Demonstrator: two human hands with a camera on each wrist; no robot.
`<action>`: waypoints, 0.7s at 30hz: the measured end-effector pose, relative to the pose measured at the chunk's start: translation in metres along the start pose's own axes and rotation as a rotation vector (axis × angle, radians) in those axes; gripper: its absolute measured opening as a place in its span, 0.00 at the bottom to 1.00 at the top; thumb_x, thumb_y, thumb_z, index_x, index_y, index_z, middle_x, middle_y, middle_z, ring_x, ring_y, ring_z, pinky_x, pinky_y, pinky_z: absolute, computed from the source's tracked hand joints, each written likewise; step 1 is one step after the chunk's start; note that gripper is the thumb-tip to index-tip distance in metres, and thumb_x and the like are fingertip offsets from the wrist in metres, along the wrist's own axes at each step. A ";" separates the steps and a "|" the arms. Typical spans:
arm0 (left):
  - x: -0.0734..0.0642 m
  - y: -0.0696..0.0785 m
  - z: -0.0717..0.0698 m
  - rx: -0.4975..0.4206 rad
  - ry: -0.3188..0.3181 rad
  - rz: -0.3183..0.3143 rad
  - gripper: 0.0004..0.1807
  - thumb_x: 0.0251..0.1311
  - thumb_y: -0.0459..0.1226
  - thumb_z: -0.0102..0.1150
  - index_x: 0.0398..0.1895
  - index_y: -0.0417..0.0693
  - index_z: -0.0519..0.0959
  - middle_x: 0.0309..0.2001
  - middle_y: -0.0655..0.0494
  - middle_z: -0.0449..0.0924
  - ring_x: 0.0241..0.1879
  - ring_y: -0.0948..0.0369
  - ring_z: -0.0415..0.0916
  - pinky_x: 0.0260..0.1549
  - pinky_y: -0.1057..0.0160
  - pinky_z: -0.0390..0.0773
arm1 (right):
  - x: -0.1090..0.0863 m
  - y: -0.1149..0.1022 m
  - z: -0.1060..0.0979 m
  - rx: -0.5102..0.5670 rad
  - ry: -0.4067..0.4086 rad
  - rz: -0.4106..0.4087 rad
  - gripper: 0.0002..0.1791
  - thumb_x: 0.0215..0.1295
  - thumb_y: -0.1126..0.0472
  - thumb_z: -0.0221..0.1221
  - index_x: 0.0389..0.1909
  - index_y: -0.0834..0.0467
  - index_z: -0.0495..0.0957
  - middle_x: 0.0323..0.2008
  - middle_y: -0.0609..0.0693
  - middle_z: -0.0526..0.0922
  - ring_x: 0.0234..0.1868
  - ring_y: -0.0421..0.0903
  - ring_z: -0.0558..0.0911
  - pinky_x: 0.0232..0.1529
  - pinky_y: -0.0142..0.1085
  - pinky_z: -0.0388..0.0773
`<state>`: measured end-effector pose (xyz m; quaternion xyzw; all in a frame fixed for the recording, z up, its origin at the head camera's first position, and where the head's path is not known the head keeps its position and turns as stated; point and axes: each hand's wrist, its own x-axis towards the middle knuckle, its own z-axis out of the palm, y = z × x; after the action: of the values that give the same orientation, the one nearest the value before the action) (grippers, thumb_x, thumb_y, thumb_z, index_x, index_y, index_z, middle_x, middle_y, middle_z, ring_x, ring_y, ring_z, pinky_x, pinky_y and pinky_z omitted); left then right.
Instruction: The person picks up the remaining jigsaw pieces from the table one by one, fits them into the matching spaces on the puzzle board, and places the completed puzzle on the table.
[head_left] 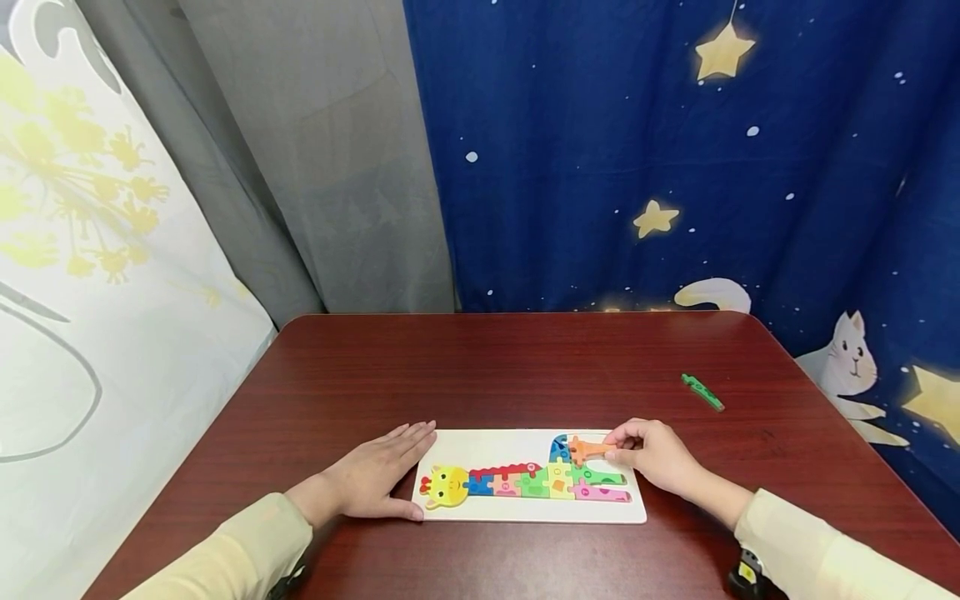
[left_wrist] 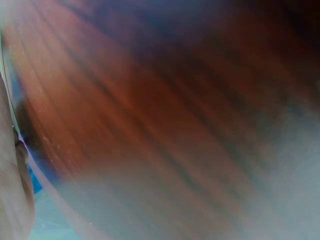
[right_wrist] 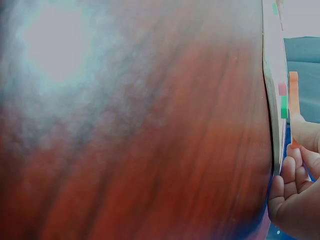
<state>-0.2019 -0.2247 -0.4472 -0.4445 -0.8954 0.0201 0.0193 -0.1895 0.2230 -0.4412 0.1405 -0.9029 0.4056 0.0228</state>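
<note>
A white giraffe puzzle board (head_left: 480,446) lies flat on the table, with coloured pieces set in it: a yellow head (head_left: 447,486), a red mane, several body pieces, and green and pink legs. My right hand (head_left: 654,454) pinches an orange puzzle piece (head_left: 588,449) between thumb and fingers at the board's upper right, beside the blue piece (head_left: 559,448). In the right wrist view the orange piece (right_wrist: 294,92) stands out from the fingertips, close over the board. My left hand (head_left: 375,475) rests with straight fingers at the board's left edge.
A green puzzle piece (head_left: 703,392) lies on the dark red table (head_left: 487,367), beyond the right hand. Behind the far table edge hang a grey curtain (head_left: 330,150) and a blue star-patterned curtain (head_left: 562,167).
</note>
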 end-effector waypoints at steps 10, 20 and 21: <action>0.000 0.001 -0.002 0.000 0.023 0.011 0.58 0.56 0.74 0.40 0.75 0.37 0.53 0.75 0.45 0.50 0.73 0.52 0.50 0.68 0.53 0.56 | -0.001 -0.002 0.000 -0.001 -0.008 0.023 0.05 0.53 0.64 0.71 0.29 0.56 0.84 0.24 0.43 0.77 0.28 0.42 0.73 0.28 0.31 0.71; 0.000 0.002 -0.002 -0.013 -0.017 -0.016 0.58 0.56 0.75 0.38 0.76 0.40 0.50 0.76 0.48 0.47 0.74 0.55 0.46 0.70 0.56 0.52 | -0.003 -0.003 0.000 0.016 -0.030 0.016 0.05 0.52 0.63 0.72 0.29 0.55 0.84 0.25 0.44 0.77 0.28 0.43 0.72 0.28 0.31 0.71; 0.000 0.002 -0.002 -0.013 -0.020 -0.017 0.58 0.56 0.75 0.38 0.76 0.40 0.50 0.76 0.48 0.46 0.74 0.55 0.45 0.70 0.56 0.52 | -0.002 -0.003 0.000 0.017 -0.031 0.015 0.05 0.52 0.63 0.72 0.29 0.55 0.84 0.25 0.44 0.77 0.28 0.43 0.72 0.28 0.31 0.71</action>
<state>-0.2003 -0.2235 -0.4454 -0.4367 -0.8994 0.0185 0.0075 -0.1863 0.2212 -0.4393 0.1401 -0.9008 0.4111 0.0044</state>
